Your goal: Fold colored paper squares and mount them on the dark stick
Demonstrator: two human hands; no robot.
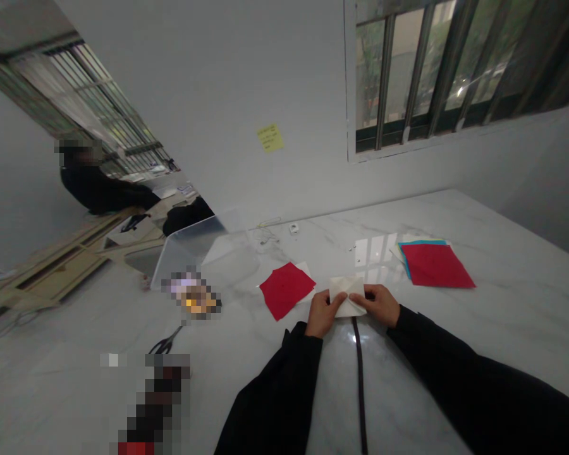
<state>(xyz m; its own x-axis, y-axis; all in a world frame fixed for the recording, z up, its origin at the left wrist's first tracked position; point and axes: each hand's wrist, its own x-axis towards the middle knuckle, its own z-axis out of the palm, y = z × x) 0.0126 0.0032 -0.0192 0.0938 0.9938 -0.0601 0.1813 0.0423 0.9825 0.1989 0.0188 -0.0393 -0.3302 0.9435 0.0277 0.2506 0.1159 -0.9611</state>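
Between my two hands is a small cream square of folded paper (347,288), with creases meeting near its middle. My left hand (323,311) grips its left edge, thumb pressed on the top face. On the opposite edge, my right hand (379,304) holds it the same way, so the two thumbs almost meet. To the left lies a red folded sheet (287,289), with a white piece partly under it. Farther right is a stack topped by a red sheet (437,265), with blue and cream edges showing beneath.
A dark strap (359,385) runs down the marble-patterned table (412,373) between my arms. Scissors (165,344) lie at left, near blurred items and a clear plastic bin (189,243). A small white block (293,228) sits by the wall. Another person (99,186) sits beyond.
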